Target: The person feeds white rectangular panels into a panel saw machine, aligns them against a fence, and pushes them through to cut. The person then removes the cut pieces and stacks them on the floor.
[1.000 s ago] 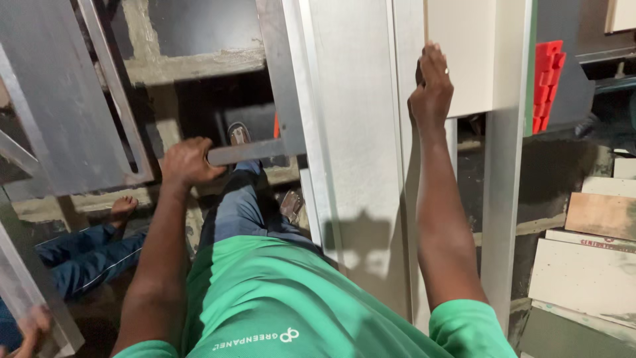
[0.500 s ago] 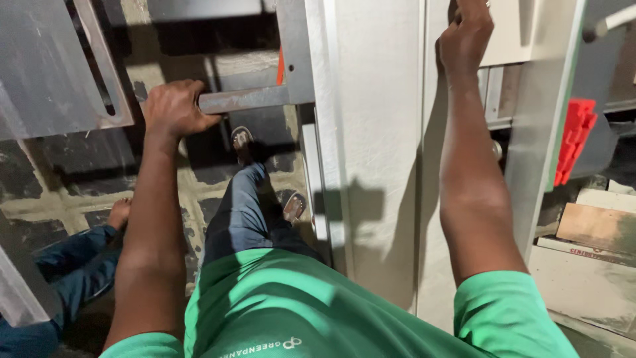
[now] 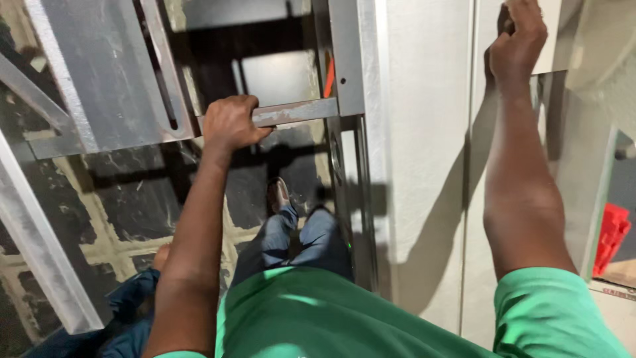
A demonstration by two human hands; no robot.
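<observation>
My left hand (image 3: 228,122) is closed around a flat grey metal bar (image 3: 295,111) that runs sideways from a tall grey metal upright (image 3: 348,59). My right hand (image 3: 520,40) grips the edge of a pale vertical panel (image 3: 424,132) high at the right. Both arms are stretched out from green sleeves. Below, my legs in blue jeans (image 3: 298,242) and one shoe (image 3: 278,193) stand on a dark tiled floor.
Slanted grey metal frame members (image 3: 99,73) fill the upper left and a pale beam (image 3: 33,245) crosses the left edge. Another person's blue sleeve and hand (image 3: 149,278) show at the lower left. A red plastic part (image 3: 613,235) sits at the far right.
The view has tilted down and closed in. My left hand keeps its grip on the bar and my right hand stays on the panel edge, higher in the frame.
</observation>
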